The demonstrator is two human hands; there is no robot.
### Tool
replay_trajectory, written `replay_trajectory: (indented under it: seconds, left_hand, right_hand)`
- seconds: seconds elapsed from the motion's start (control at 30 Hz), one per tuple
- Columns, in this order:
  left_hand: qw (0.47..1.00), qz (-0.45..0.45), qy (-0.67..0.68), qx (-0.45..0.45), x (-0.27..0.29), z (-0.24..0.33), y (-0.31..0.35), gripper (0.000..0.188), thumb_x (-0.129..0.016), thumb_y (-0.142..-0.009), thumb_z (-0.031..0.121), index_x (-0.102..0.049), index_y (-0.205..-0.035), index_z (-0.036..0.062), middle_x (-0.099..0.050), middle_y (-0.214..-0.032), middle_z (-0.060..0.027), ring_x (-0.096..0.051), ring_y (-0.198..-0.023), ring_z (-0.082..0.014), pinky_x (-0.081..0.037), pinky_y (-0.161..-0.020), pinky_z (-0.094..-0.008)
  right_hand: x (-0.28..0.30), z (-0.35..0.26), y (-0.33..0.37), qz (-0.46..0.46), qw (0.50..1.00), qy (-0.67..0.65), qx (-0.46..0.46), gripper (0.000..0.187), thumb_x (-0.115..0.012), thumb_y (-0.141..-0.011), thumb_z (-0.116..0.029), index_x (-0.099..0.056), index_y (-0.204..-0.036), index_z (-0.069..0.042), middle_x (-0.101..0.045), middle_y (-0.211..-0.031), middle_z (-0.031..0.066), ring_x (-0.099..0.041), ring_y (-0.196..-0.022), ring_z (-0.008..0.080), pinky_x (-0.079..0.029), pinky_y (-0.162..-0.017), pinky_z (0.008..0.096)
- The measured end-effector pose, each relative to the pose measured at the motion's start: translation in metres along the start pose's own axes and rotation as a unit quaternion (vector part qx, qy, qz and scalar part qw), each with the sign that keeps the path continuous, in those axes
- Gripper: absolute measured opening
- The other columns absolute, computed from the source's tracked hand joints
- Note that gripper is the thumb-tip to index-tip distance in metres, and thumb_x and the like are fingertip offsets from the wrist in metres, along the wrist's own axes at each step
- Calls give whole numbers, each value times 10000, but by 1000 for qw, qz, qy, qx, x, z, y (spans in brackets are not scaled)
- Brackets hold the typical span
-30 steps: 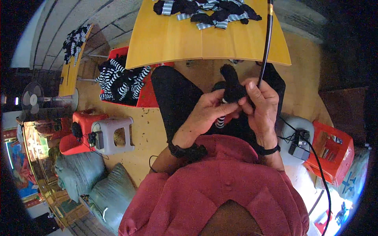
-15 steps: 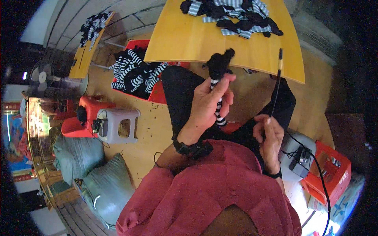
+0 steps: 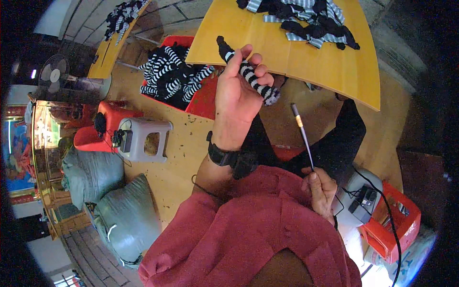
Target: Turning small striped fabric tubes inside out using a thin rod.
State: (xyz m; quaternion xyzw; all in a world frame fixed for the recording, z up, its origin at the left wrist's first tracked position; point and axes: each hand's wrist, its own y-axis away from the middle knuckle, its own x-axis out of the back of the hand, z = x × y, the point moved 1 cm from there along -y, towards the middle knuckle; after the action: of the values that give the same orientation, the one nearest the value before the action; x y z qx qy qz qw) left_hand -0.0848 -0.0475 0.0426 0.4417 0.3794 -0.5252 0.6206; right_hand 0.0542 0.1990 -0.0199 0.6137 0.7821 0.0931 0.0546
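Note:
My left hand (image 3: 236,95) is turned palm up, its fingers curled round a black-and-white striped knitted tube (image 3: 251,76). The tube slants across the fingers, its black end at the upper left and a pale fuzzy end at the lower right. Lower and to the right, my right hand (image 3: 319,190) is closed on the bottom of a thin rod (image 3: 306,138) with a gold-coloured band near its pale tip. The rod points up toward the tube's fuzzy end, apart from it.
Ahead stands a yellow table (image 3: 287,57) with black and grey-striped knitted pieces (image 3: 311,24). A red bin (image 3: 203,98) of striped tubes stands left of my legs. Grey stool (image 3: 143,138) and stuffed sacks (image 3: 126,217) lie left; a red stool (image 3: 394,220) and black cable (image 3: 389,215) are right.
My left hand has rolled palm up and moved up and left, tipping the tube over with its black end leftward. My right hand has drawn lower, and the rod now leans left.

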Motion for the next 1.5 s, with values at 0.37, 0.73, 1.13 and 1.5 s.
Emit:
replay_trajectory:
  seconds: [0.37,0.73,1.13,1.5]
  left_hand:
    - [998,5,-53,-36,-10,-8,2,215,-463,-930,237,-503,-1035,54,-483,-759,-41,-405,-594,-127,-355,-512,-255]
    - [998,-16,-57,-24,2,-12,-15,214,-448,-938,241,-506,-1033,58,-496,-723,-40,-404,-565,-121,-337,-480,-248]
    - [959,-25,-277,-56,-3,-72,21,274,-473,-929,305,-512,-971,37,-551,-711,-55,-528,-657,-151,-433,-655,-311]
    - [930,-123,-345,13,7,-82,52,402,-549,-888,299,-470,-1181,34,-596,-1025,-109,-568,-939,-190,-448,-851,-336]
  right_hand:
    - [-13,-1,-14,4,995,94,40,245,-502,-911,-198,-624,-967,6,-530,-602,7,-457,-531,66,-351,-480,224]
    - [-10,2,-26,-1,997,79,11,201,-496,-906,-136,-614,-971,13,-539,-610,35,-494,-542,94,-390,-500,245]
    - [-28,-14,-42,56,995,73,45,374,-491,-874,-65,-429,-1238,-8,-553,-669,28,-480,-581,69,-383,-531,213]
    - [-23,-25,-42,66,976,97,183,383,-543,-809,26,-502,-1189,-9,-625,-996,133,-610,-838,147,-484,-687,258]
